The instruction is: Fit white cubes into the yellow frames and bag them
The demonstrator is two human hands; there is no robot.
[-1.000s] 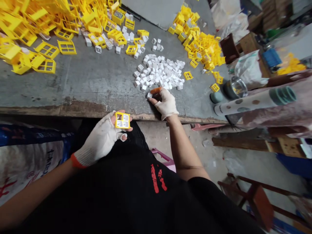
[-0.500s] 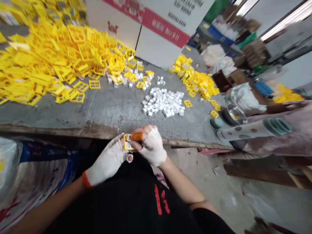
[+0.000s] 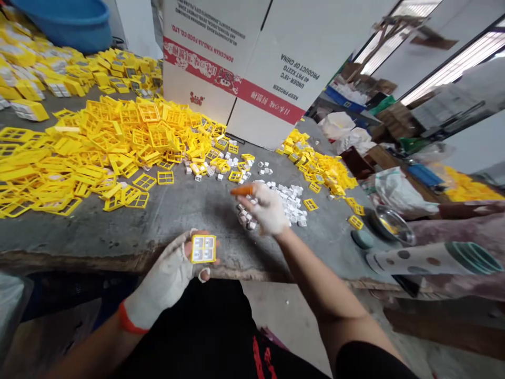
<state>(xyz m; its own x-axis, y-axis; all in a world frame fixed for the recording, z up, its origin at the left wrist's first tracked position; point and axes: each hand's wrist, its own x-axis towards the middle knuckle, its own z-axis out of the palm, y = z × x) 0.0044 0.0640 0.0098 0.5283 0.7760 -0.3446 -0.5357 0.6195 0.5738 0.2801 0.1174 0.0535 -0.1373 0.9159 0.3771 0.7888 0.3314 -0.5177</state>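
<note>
My left hand (image 3: 169,273), in a white glove with bare fingertips, holds a small yellow window-like frame (image 3: 203,236) in front of the table edge. White pieces (image 3: 208,243) fill the frame's panes. In my right hand (image 3: 270,210), also gloved, is a tool with an orange handle (image 3: 241,190); its working end cannot be made out. This hand is over the near left part of a pile of small white cubes (image 3: 292,202) and covers some of them. Whether the fingers touch any cube is unclear.
Yellow frames (image 3: 130,131) are heaped at the left, with a blue basin (image 3: 67,23) behind. A large printed carton (image 3: 252,68) stands at the back. More yellow pieces (image 3: 319,160), a metal bowl (image 3: 390,223) and a spotted cup-like cylinder (image 3: 418,261) are at the right.
My right hand has moved away from the frame, forward and right to the white cubes, still with the orange-handled tool. The frame in my left hand now lies face up, filled with white pieces.
</note>
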